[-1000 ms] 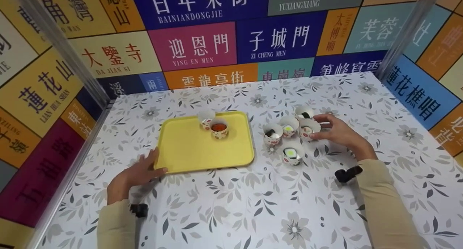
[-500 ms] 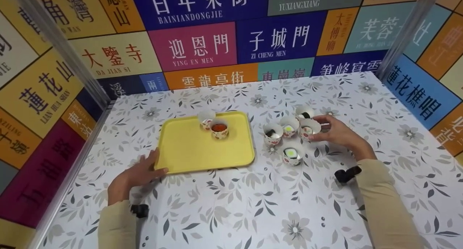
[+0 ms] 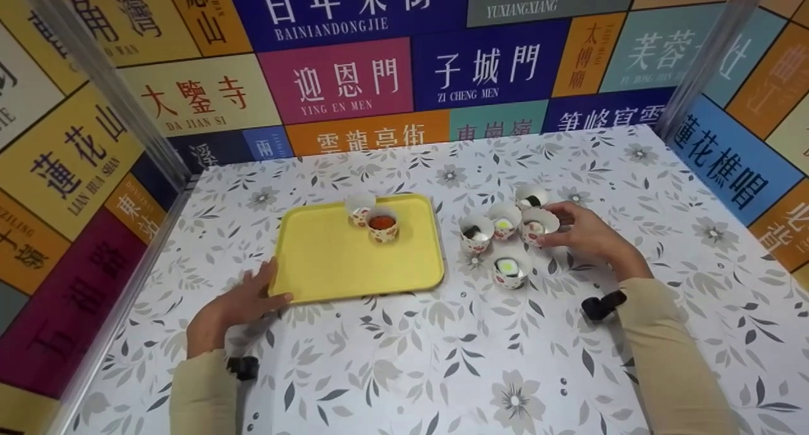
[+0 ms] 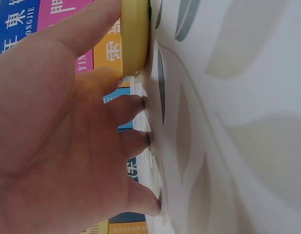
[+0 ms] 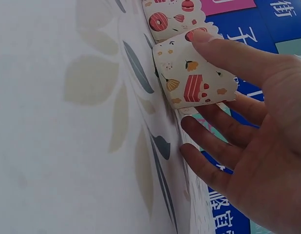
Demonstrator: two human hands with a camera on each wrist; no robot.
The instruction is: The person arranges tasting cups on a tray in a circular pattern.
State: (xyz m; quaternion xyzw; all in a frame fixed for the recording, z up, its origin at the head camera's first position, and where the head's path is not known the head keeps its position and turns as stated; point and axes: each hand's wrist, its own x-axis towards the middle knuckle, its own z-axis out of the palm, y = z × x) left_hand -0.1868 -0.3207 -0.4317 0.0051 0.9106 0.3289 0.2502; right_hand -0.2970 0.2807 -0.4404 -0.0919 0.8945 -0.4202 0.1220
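My left hand [image 3: 243, 302] rests at the near-left corner of a yellow tray [image 3: 341, 264], its thumb and index finger touching the rim. The other fingers spread onto the tablecloth in the left wrist view. With thumb and fingers, my right hand [image 3: 584, 232] grips a printed paper baking cup [image 3: 534, 234] at the right of a cup cluster. In the right wrist view that paper baking cup [image 5: 194, 73] stands upright, touching another. The cluster includes a cup with a green-centred roll [image 3: 509, 269], a cup with a yellow-centred piece [image 3: 505, 223] and a cup with a dark-topped piece [image 3: 475, 234].
On the tray's back part stand a cup with orange-red filling [image 3: 383, 226] and a cup with something white [image 3: 361, 210]. Behind the gripped cup is a cup with a black-and-white piece [image 3: 531, 199]. A wall of coloured signs [image 3: 341, 78] borders the floral-covered table [image 3: 404, 372].
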